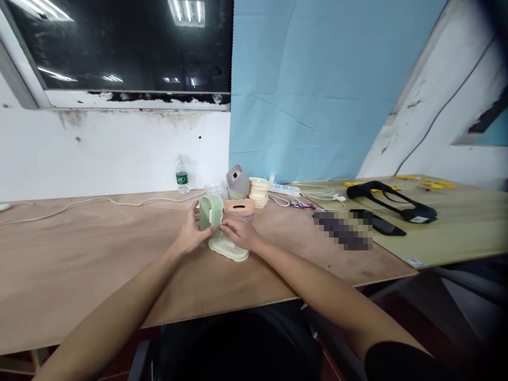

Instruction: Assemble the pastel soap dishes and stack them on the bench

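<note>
A light green plastic piece [215,207] with rounded ends and a narrow slot is held on its edge above the table. My left hand [190,230] is closed around its left side, the thumb pressed near the lower edge. The fingers of my right hand [239,233] pinch its lower right edge close to the left thumb. Under the hands lies a cream-coloured flat plastic piece [232,251] with a wavy rim, partly covered by them. Just behind the right hand sits an orange slotted plastic cover [240,206] on a greyish piece.
Behind stand a stack of cream plastic pieces [259,191], a grey container [238,182] and a water bottle [182,174]. A power strip [284,189] with white cables lies by the blue curtain [309,95]. To the right are a black headset-like frame [391,201] and a phone-like black slab [383,225].
</note>
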{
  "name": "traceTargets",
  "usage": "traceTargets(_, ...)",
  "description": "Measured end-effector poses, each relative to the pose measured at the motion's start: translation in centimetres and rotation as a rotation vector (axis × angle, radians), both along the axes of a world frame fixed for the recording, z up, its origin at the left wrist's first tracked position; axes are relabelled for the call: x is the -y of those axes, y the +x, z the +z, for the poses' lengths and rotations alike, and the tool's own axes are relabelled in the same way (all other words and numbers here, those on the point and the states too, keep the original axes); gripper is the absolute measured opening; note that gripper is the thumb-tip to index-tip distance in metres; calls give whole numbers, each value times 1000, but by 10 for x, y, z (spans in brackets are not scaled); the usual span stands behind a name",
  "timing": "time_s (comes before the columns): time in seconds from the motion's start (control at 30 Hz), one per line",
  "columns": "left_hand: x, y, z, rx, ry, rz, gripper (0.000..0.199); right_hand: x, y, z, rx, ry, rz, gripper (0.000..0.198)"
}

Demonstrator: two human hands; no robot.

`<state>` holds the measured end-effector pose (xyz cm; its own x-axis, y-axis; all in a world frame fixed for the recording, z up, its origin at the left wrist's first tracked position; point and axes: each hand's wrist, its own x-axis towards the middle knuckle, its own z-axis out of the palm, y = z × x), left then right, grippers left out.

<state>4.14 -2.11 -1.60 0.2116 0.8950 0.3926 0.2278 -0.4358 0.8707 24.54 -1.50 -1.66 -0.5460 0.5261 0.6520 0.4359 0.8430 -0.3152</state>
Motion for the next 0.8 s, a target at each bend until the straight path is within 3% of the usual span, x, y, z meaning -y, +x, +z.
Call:
traceTargets(0.17, -4, 3, -7, 57, 41, 49, 103, 2, -4, -3, -96, -89, -21, 24)
traceTargets(0.4, -10, 0, -5, 239, 123, 118, 92, -5, 18, 3, -263, 54, -94, 19)
traceTargets(0.6, -20, -10, -6, 336, 96, 226, 89, 0, 33, 23, 165, 199, 26, 16)
traceTargets(0.8, -21, -10, -6, 354, 110, 308, 82, 8, 18, 11, 447, 171, 76, 15)
